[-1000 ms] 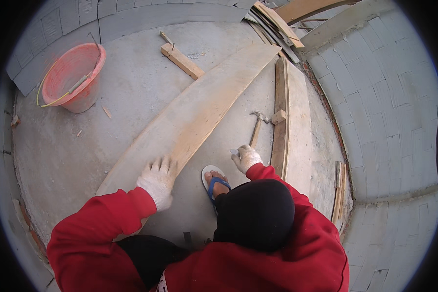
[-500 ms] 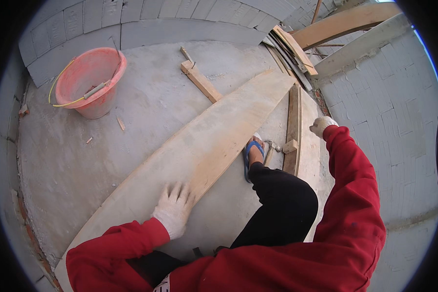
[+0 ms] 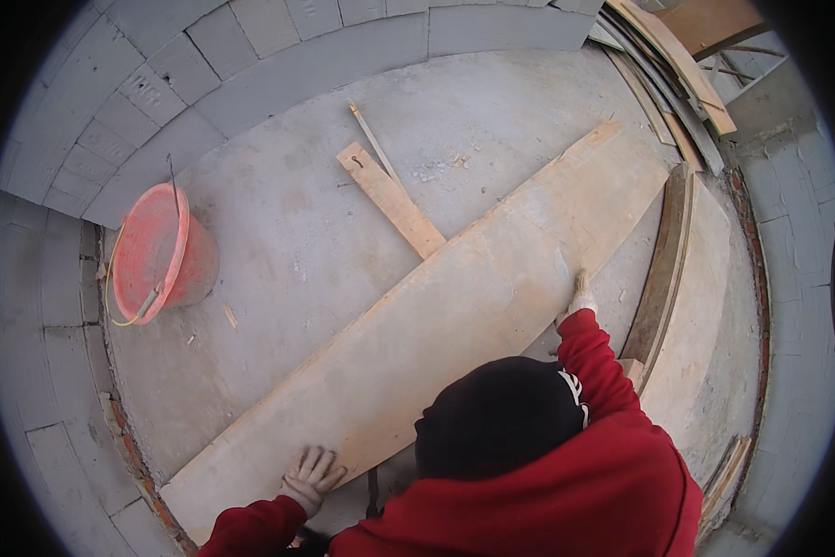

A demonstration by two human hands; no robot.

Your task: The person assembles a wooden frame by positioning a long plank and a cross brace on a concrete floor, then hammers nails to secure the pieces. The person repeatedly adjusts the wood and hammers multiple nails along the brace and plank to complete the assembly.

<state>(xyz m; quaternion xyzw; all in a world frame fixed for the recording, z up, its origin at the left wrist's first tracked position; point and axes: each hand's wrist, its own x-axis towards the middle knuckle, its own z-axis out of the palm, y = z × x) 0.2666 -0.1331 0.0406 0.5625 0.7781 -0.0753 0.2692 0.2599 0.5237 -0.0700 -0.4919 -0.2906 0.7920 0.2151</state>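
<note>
A grey concrete floor, with a block wall along its far side. A long, wide wooden board lies diagonally across it, its long axis running from lower left to upper right, directly before the person. Right of its far end, close enough that contact is hard to judge, stands a curved timber, leaving a narrow wedge of floor between them. Open floor spreads beyond the board's upper-left edge, toward a pink bucket; a short batten meets that edge. The gloved left hand rests on the board near its lower-left end, fingers spread flat. The gloved right hand is at the near edge, closer to the far end; whether its fingers grip cannot be told.
</note>
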